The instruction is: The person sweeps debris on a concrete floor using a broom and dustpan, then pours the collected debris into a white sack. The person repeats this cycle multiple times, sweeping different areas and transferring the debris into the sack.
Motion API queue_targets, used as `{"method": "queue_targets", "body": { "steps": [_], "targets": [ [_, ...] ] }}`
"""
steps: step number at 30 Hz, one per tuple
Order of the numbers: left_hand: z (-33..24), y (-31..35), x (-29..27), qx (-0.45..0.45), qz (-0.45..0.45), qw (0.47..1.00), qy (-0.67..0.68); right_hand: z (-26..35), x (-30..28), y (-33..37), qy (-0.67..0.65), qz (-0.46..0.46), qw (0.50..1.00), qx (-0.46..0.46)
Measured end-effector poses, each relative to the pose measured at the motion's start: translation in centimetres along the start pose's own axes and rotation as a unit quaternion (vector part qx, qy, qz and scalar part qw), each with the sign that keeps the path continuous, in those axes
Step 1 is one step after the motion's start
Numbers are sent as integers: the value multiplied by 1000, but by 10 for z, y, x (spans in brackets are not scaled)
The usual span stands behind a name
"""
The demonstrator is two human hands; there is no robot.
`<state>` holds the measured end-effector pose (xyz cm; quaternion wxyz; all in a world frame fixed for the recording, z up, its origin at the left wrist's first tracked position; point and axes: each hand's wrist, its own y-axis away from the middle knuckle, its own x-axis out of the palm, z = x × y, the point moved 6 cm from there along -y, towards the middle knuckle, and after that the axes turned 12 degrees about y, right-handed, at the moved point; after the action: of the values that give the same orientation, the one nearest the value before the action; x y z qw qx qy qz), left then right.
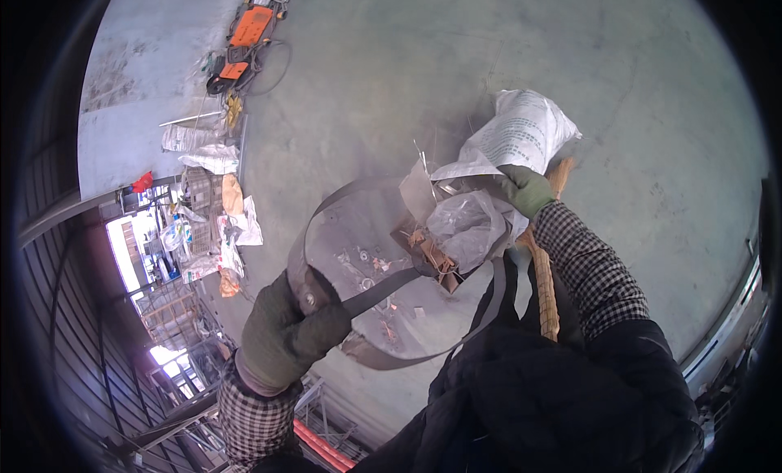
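Observation:
My left hand (295, 330), in a green work glove, is closed round the edge of a wide grey tub (326, 198) and its dark strap-like handle (387, 290). Small scraps (379, 265) lie in the tub. With its gloved fingers closed, my right hand (525, 189) grips the mouth of a white woven sack (521, 132) with green print. Below the sack's mouth, crumpled clear plastic (468, 222) and torn brown cardboard (444, 265) with wood shavings are bunched over the tub's right side. A straw-coloured, rough long thing (544, 298) passes under my right forearm.
Orange machines (251, 26) with coiled cables lie at the upper left, beside a large pale sheet (147, 74). Sacks and bags (213, 159) are heaped along the left. Red bars (322, 446) and metal frames lie at the lower left. Smooth green-grey floor (635, 74) stretches around me.

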<state>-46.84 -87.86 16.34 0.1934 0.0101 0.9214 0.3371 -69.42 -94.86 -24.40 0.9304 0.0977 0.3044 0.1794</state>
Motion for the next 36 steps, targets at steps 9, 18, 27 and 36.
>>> {"method": "queue_targets", "body": {
  "steps": [9, 18, 27, 36],
  "targets": [
    [-15, -14, 23, -56, 0, 998, -9, -43, 10, 73, 201, 8, 964, 173],
    [-46, -11, 67, -23, 98, 980, -169, -68, 32, 85, -43, 28, 973, 224],
    [-110, -106, 103, 5, 0, 947, -320, -88, 33, 51, -170, 81, 967, 171],
    [-148, -160, 143, 78, 85, 930, -350, -138, 99, 33, -453, -8, 865, 216]
  ]
}}
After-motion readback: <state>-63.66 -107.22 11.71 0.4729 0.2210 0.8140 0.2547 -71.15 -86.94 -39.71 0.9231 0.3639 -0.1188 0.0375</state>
